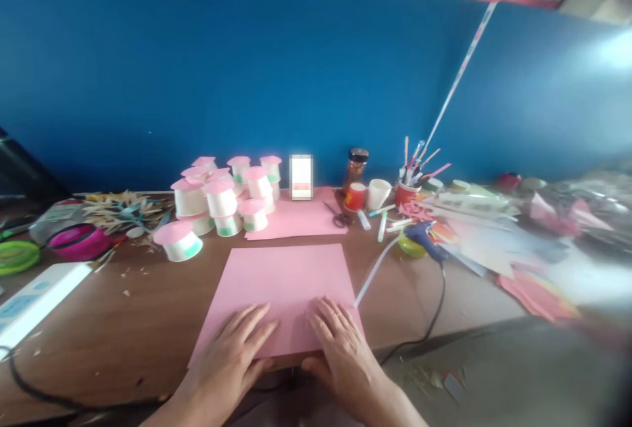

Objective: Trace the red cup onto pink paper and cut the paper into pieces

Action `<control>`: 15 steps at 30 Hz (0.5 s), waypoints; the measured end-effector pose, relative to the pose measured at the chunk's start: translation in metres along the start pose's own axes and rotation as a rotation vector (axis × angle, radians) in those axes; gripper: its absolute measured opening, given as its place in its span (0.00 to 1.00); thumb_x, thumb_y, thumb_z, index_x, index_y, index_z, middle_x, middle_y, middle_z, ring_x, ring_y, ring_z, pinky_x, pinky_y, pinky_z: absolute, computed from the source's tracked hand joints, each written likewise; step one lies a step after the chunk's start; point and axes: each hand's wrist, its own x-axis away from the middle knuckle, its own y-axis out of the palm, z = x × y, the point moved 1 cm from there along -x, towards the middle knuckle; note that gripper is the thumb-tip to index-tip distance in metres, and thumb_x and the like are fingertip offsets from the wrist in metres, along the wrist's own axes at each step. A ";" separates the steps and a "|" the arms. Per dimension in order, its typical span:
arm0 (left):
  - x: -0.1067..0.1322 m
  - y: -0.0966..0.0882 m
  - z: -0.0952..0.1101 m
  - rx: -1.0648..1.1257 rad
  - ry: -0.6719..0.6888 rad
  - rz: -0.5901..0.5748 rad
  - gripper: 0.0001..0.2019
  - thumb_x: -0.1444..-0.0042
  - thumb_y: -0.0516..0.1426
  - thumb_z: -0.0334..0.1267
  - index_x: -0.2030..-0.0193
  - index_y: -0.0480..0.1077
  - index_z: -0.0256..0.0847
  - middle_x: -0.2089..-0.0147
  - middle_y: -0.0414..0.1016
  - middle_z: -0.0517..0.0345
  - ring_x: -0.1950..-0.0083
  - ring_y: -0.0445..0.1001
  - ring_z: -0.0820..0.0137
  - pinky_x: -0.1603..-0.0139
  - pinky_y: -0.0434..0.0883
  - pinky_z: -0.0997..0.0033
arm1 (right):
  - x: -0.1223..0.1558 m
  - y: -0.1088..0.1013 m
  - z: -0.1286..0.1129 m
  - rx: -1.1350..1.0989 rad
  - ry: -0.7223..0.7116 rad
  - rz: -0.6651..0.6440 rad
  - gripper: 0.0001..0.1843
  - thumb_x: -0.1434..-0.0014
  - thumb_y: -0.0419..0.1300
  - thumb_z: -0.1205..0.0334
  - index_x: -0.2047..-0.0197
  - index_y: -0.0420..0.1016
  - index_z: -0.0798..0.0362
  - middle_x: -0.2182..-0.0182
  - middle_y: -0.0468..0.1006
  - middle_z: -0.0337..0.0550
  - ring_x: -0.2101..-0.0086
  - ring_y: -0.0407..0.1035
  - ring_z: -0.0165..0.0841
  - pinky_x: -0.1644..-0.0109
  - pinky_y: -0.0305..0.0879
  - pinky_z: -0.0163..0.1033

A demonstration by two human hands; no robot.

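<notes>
A flat sheet of pink paper [286, 276] lies on the brown table in front of me. My left hand [239, 345] rests on its near left part, fingers stretched out and slightly spread. On the near right part lies my right hand [343, 345], its fingers extended and its thumb pointing inward near the table's edge. Neither hand holds anything. Beyond this sheet is more pink paper [296, 220], with dark-handled scissors [340, 218] at its right side.
Several white cups with pink paper tops [220, 200] stand at back left. A blue glue gun [427, 237] with a black cord lies at right, near a red cup of brushes and pens [407, 193]. A white power strip [42, 302] lies at left. Behind rises a blue wall [247, 72].
</notes>
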 end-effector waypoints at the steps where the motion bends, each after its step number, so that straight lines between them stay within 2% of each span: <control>1: 0.001 0.006 -0.003 -0.018 0.013 0.014 0.22 0.44 0.55 0.43 0.41 0.63 0.54 0.38 0.64 0.56 0.40 0.65 0.59 0.44 0.69 0.58 | 0.002 -0.003 0.000 -0.011 -0.003 0.011 0.31 0.42 0.57 0.54 0.37 0.57 0.52 0.36 0.56 0.47 0.37 0.46 0.41 0.35 0.48 0.51; 5: 0.007 0.020 -0.016 -0.054 0.078 0.126 0.24 0.46 0.55 0.49 0.41 0.63 0.54 0.40 0.67 0.57 0.43 0.69 0.59 0.47 0.71 0.60 | 0.010 -0.028 0.005 -0.013 -0.069 0.064 0.26 0.40 0.55 0.57 0.39 0.61 0.48 0.39 0.61 0.44 0.39 0.51 0.39 0.36 0.52 0.48; 7: 0.008 0.024 -0.020 -0.069 0.088 0.161 0.25 0.47 0.55 0.51 0.41 0.63 0.56 0.41 0.68 0.58 0.44 0.69 0.59 0.47 0.70 0.61 | 0.015 -0.048 0.020 0.027 -0.069 0.125 0.23 0.40 0.54 0.58 0.42 0.64 0.49 0.43 0.67 0.45 0.42 0.57 0.39 0.39 0.56 0.46; 9: 0.008 0.028 -0.022 -0.089 0.099 0.165 0.27 0.47 0.55 0.52 0.39 0.60 0.58 0.39 0.67 0.61 0.43 0.69 0.60 0.46 0.69 0.61 | 0.019 -0.072 0.048 0.126 -0.005 0.253 0.19 0.39 0.53 0.60 0.46 0.67 0.52 0.49 0.72 0.49 0.49 0.64 0.38 0.44 0.61 0.45; 12: 0.008 0.034 -0.026 -0.119 0.139 0.165 0.30 0.48 0.55 0.54 0.37 0.56 0.58 0.38 0.64 0.63 0.42 0.67 0.60 0.45 0.68 0.62 | 0.027 -0.107 0.102 0.346 0.158 0.439 0.17 0.38 0.50 0.60 0.49 0.69 0.55 0.55 0.73 0.52 0.53 0.65 0.41 0.50 0.64 0.46; 14: 0.010 0.040 -0.029 -0.135 0.165 0.167 0.32 0.48 0.55 0.55 0.36 0.54 0.58 0.37 0.63 0.63 0.41 0.67 0.60 0.45 0.67 0.62 | 0.030 -0.124 0.133 0.490 0.344 0.513 0.16 0.38 0.50 0.60 0.50 0.69 0.54 0.56 0.73 0.51 0.56 0.65 0.42 0.53 0.65 0.46; 15: 0.012 0.043 -0.030 -0.144 0.174 0.177 0.33 0.48 0.55 0.55 0.35 0.53 0.58 0.37 0.63 0.62 0.41 0.67 0.60 0.45 0.67 0.62 | 0.030 -0.129 0.145 0.581 0.410 0.499 0.15 0.38 0.50 0.60 0.50 0.70 0.55 0.56 0.72 0.51 0.57 0.64 0.42 0.56 0.65 0.44</control>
